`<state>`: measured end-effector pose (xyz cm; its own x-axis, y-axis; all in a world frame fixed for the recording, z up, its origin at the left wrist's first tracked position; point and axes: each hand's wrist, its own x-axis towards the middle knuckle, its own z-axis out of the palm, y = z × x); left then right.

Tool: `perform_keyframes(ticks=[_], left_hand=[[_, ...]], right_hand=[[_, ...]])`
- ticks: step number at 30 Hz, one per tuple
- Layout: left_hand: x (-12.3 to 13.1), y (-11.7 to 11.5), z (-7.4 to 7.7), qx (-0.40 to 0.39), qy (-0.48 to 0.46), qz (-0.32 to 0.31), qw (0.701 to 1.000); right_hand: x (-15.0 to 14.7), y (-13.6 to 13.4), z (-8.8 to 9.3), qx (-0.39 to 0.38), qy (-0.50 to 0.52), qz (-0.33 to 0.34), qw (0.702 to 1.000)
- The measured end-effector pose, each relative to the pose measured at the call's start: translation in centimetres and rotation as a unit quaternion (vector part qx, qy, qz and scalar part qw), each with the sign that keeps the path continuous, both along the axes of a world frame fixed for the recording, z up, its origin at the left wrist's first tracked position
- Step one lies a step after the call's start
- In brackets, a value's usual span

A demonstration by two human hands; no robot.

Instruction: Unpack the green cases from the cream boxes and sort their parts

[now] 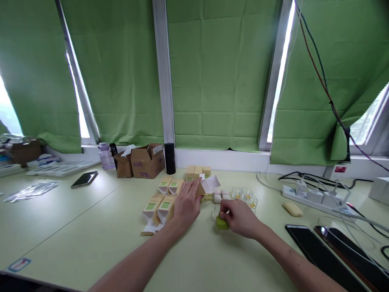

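Observation:
My left hand [187, 202] is closed around a small kraft cardboard box [200, 190], whose white-lined flap [210, 184] stands open to the right. My right hand [240, 218] has its fingers pinched on a small yellow-green block [223, 223] just above the table; the fingertips hide part of it. Clear plastic cups [243, 192] with yellow bits inside stand beyond the right hand. Pale pink and white pieces [221, 196] lie between the hands, beside small yellow pieces [208, 197]. Several similar boxes with green labels [165, 205] stand left of my left hand, some with flaps open.
Behind stand more small boxes [198, 171], brown cartons [148, 161], a black cylinder [169, 158] and a purple bottle [106, 156]. A power strip [316, 202] with cables, a beige oval object [292, 209] and phones [316, 251] lie right. Another phone [84, 179] lies left.

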<state>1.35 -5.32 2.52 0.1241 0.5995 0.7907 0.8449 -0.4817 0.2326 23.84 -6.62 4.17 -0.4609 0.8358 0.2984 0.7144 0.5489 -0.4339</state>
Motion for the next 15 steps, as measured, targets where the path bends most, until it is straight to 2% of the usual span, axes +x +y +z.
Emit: perform_keyframes(ticks=[5, 9, 12, 15], left_hand=[[0.2, 0.0, -0.1, -0.006, -0.051, -0.026, 0.998], [0.1, 0.6, -0.6, -0.027, -0.147, -0.061, 0.987], [0.2, 0.8, -0.7, -0.074, -0.265, -0.126, 0.953], [0.4, 0.8, -0.4, -0.135, -0.370, -0.195, 0.898]], right_hand=[[0.4, 0.1, 0.2, -0.013, 0.031, 0.031, 0.999], [0.8, 0.8, 0.1, -0.017, 0.182, 0.064, 0.981], [0.6, 1.2, -0.4, -0.001, 0.274, 0.057, 0.960], [0.1, 1.6, -1.5, 0.024, 0.272, 0.037, 0.961]])
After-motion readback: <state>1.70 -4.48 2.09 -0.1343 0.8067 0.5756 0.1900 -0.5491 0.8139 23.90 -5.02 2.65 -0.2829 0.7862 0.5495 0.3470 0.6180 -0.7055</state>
